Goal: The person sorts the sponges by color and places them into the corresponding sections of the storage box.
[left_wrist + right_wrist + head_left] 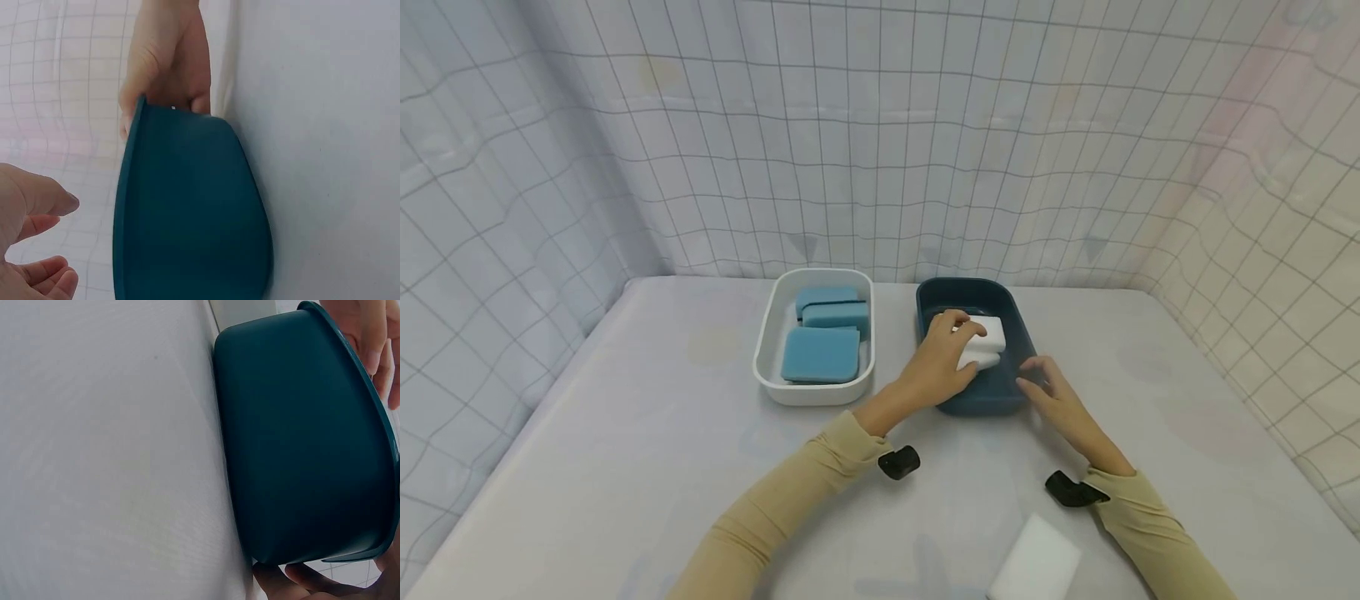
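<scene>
A dark teal plastic tub [981, 407] stands on the table and has white sponge-like blocks [988, 332] inside, stacked at least two high. My left hand [942, 358] hovers over the tub's left side, overlapping the blocks in the head view. In the left wrist view, its thumb and fingers are bent and apart above the rim, with nothing between them. At the tub's right side is my right hand [1056, 400]. Its fingers bend over the rim and lie against the outer wall, gripping the tub [194, 206]. The tub's wall fills much of the right wrist view.
To the left stands a white tub [762, 367] holding several blue sponges [822, 354]. Another white block [1037, 560] lies near the front of the table [647, 433]. Gridded cloth walls [850, 142] rise behind and at both sides.
</scene>
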{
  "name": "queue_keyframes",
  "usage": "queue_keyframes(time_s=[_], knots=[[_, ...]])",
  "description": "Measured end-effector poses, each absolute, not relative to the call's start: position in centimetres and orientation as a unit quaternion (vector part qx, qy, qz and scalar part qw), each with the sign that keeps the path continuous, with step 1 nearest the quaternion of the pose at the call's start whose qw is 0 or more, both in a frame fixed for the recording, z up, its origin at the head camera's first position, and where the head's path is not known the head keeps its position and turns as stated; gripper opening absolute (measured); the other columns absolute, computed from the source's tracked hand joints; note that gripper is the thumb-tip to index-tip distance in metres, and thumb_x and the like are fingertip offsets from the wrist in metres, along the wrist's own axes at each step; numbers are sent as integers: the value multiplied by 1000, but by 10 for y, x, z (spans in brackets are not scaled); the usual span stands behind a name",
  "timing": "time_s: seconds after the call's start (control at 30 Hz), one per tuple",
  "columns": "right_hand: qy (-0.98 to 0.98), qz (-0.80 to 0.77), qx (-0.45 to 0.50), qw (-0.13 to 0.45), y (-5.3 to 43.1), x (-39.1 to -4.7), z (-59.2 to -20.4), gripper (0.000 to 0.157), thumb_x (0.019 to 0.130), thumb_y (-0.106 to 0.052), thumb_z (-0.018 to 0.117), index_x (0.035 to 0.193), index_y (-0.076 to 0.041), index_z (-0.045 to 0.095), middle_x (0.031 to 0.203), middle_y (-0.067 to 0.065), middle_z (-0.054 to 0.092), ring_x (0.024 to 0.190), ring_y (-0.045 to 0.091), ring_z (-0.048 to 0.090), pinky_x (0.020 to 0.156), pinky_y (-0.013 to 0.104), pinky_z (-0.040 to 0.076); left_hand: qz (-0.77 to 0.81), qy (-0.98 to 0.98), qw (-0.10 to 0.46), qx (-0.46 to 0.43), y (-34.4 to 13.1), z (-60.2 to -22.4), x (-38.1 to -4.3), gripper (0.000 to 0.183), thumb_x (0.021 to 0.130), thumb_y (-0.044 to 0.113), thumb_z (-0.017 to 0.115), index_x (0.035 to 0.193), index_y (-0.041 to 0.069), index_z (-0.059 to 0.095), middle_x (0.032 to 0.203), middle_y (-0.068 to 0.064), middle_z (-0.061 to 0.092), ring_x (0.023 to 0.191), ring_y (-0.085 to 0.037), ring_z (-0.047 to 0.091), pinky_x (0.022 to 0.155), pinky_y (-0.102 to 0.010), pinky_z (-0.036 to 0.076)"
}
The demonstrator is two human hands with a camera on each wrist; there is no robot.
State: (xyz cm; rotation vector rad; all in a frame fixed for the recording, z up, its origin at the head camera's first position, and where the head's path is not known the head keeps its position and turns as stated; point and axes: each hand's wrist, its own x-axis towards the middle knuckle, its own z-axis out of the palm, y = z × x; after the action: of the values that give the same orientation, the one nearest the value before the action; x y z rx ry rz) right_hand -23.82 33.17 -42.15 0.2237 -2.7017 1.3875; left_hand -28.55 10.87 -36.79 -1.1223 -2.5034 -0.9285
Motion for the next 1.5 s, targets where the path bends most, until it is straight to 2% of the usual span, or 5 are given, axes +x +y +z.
queue_keyframes(time_s=[0.13,0.37,0.83,1.3,1.5], knots=[[-883,462,70,47,332,-238,-420,34,97,-26,45,121,-3,38,134,15,37,129,25,30,98,43,32,-324,-848,127,-400,107,-365,-278,37,84,9,63,119,11,53,126,-12,45,111,-24,45,83,-31,48],[-878,471,78,41,331,-237,-420,35,97,-25,45,122,-1,37,136,21,34,131,29,29,101,54,29,-308,-843,121,-425,102,-364,-266,39,86,15,63,123,12,51,123,-11,45,110,-23,45,93,-36,44],[-878,471,79,38,331,-236,-421,36,97,-26,44,122,-2,36,136,20,34,134,36,27,103,61,23,-309,-829,78,-460,95,-368,-238,40,85,15,64,123,9,52,119,-10,49,107,-20,46,90,-29,43],[-878,473,73,27,331,-233,-418,37,97,-27,44,124,-3,35,140,19,31,133,41,29,101,62,25,-320,-819,0,-476,95,-367,-209,41,86,16,63,124,12,52,118,-5,48,107,-15,44,91,-21,40],[-884,460,78,33,331,-234,-418,36,98,-27,43,124,-3,36,138,18,33,127,37,36,95,49,35,-319,-806,-10,-498,92,-370,-199,40,86,19,64,124,12,53,118,-5,47,107,-14,43,91,-20,40]])
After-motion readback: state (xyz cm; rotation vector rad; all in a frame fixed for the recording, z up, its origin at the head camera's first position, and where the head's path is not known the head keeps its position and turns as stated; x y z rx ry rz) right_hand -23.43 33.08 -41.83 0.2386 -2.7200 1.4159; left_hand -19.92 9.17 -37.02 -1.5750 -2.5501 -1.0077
